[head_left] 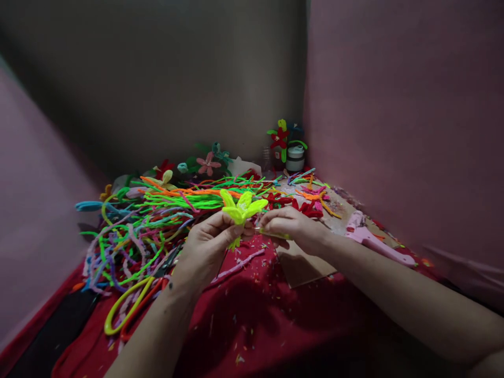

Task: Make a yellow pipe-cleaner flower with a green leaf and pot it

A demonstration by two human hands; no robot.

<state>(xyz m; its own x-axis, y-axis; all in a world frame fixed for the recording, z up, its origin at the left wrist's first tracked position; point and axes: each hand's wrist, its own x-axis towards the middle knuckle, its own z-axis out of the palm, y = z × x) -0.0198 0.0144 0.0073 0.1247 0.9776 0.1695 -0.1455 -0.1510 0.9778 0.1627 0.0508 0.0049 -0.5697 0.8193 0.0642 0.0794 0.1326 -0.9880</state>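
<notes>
A yellow-green pipe-cleaner flower (241, 207) is held up over the red cloth (252, 320). My left hand (208, 244) is closed, pinching the flower at its base, with the short stem sticking out below the fingers. My right hand (293, 228) is closed too, its fingertips touching the flower's base from the right, and it grips a thin yellow-green piece (273, 234) that runs under the fingers. A big heap of coloured pipe cleaners (157, 220) lies just behind and left of both hands.
Finished pipe-cleaner flowers (207, 164) lie at the back. A white jar (295, 157) holds a red flower (280, 137) in the corner. A pink tool (370, 239) and a cardboard sheet (303, 265) lie right. Scissors with yellow and orange handles (129, 304) lie front left. Pink walls close both sides.
</notes>
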